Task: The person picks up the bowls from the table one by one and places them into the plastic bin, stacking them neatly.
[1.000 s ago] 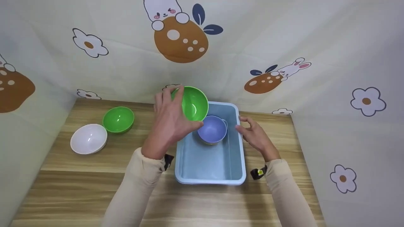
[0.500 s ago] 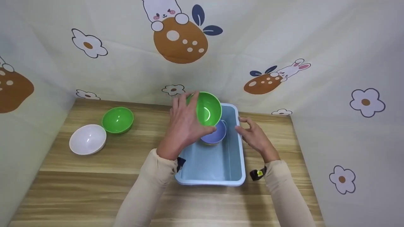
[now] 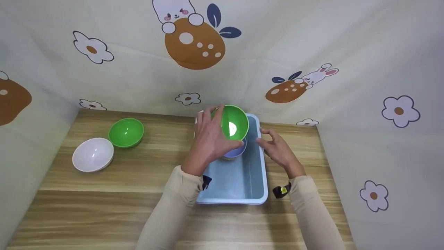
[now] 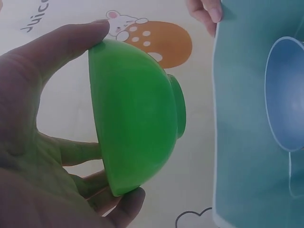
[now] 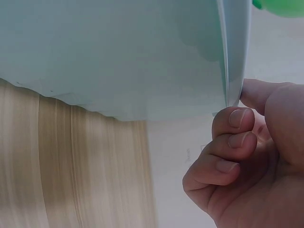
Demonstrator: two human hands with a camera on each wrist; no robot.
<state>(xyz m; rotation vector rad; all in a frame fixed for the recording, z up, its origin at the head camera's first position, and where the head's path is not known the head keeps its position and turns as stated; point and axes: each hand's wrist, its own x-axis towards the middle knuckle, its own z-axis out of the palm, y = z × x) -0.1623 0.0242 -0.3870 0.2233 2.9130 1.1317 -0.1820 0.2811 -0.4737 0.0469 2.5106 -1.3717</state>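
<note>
One green bowl (image 3: 233, 122) is held in the air by the left hand (image 3: 211, 139), tilted so that its hollow faces the head camera. It hangs over the far end of the light blue plastic tub (image 3: 258, 180), right above a lavender bowl (image 3: 235, 152) that sits inside the tub. In the left wrist view the thumb lies on one edge of the rim of the green bowl (image 4: 135, 118) and the curled fingers (image 4: 118, 202) catch the opposite edge, so the hand spans the bowl's mouth while its foot ring points toward the tub (image 4: 237, 142) and the lavender bowl (image 4: 285, 95).

The right hand (image 3: 277, 149) is at the tub's right rim, near the far end. The right wrist view shows its thumb touching the rim's edge (image 5: 235, 57) and its fingers (image 5: 232, 137) curled loosely just beside the outer wall; whether they actually press the wall cannot be told, and they enclose nothing.

The tub stands on a wood-grain table (image 3: 104, 194), its long side running away from the person. Well to the left on the table a second green bowl (image 3: 126, 132) and a white bowl (image 3: 92, 154) sit upright, just beside each other. Cream sleeves cover both forearms, and a cloth printed with rabbits and flowers (image 3: 312, 52) backs the table.
</note>
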